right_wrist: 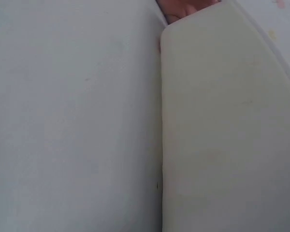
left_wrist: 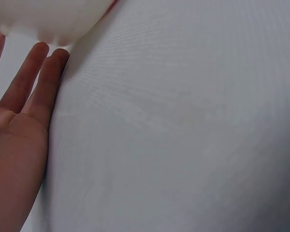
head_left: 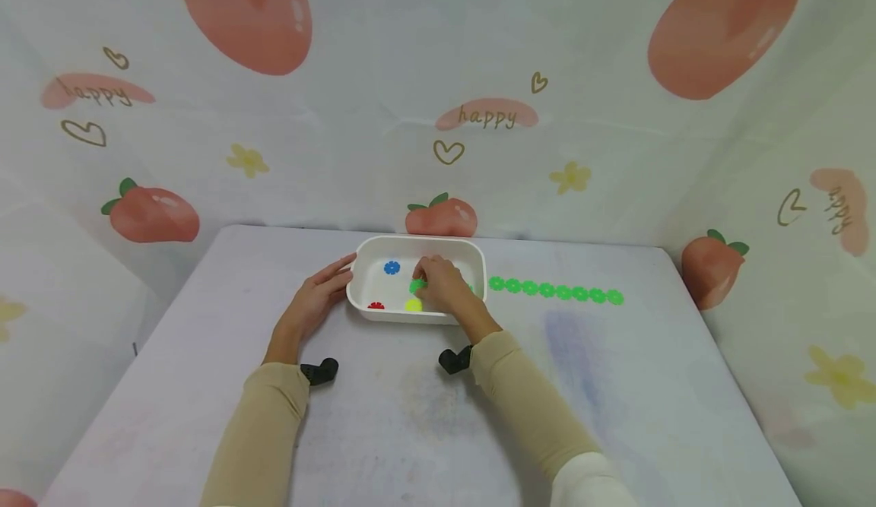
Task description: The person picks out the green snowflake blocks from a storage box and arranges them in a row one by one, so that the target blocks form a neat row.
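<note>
A white rectangular tray [head_left: 404, 317] stands on the table with small flower-shaped plastic discs inside. My left hand [head_left: 316, 305] rests against its left end, fingers fairly straight; the left wrist view shows the fingertips at the tray's wall [left_wrist: 48, 24]. My right hand [head_left: 443, 285] reaches over the near wall into the tray, its thumb and bent fingers pinching a green flower-shaped disc [head_left: 416, 286]. Around it lie a blue disc [head_left: 391, 267], a yellow disc [head_left: 414, 305] and a red disc [head_left: 376, 306]. In the right wrist view, the tray wall [right_wrist: 222, 116] hides most of that hand.
Right of the tray, several green discs [head_left: 547, 290] form a row on the table [head_left: 383, 431], edge close to edge. A printed cloth [head_left: 369, 112] hangs behind and at both sides. Black wrist cameras [head_left: 320, 371] sit on both wrists.
</note>
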Demonstrator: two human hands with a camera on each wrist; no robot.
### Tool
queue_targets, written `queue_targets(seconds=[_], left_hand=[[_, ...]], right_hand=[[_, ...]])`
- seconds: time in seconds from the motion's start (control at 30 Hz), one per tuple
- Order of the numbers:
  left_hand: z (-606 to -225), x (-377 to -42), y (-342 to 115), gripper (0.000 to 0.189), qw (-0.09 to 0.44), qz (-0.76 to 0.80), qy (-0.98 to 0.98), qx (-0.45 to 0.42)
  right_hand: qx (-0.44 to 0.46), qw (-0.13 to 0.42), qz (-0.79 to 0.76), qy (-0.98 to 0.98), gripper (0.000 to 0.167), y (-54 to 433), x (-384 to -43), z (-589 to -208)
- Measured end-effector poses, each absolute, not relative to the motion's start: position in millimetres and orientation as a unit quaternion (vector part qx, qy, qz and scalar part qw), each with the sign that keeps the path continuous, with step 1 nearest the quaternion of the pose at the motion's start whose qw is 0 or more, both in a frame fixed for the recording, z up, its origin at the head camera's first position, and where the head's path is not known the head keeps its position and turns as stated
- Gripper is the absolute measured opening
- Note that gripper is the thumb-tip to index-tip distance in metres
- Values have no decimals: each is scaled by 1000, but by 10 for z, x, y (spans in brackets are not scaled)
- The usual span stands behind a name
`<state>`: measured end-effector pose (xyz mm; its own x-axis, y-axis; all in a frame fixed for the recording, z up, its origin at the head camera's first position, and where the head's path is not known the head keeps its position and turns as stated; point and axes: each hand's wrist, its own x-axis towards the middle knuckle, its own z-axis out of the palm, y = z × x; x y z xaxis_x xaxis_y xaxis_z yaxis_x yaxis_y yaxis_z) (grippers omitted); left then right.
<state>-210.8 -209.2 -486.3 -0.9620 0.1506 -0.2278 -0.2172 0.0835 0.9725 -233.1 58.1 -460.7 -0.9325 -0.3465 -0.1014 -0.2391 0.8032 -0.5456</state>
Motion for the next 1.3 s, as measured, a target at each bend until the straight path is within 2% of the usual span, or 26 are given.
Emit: queue_targets(seconds=[0.2, 0.33, 0.5, 0.83, 1.13, 1.3], left_hand=[[-4885, -2104, -2052, 55, 141, 676, 723, -24], [-4894, -2088, -2039, 54, 143, 680, 719, -29], [-4903, -2080, -2046, 54, 143, 678, 720, -32], [-4897, -2080, -2063, 51, 140, 685, 715, -26], [-4829, -2060, -2080, 54, 139, 684, 716, -26], [-4868, -2075, -2099, 54, 137, 687, 713, -23]], right_hand=[[-145, 113, -347, 920, 12, 672, -2305, -4554], [-142, 109, -393, 902, 16, 700, -2287, -4496], [-150, 84, -434, 884, 20, 703, -2243, -4398], [-143, 50, -507, 848, 16, 803, -2136, -4260], [-79, 55, -584, 806, 31, 981, -2078, -4236], [-62, 43, -615, 785, 31, 1086, -2038, -4229]])
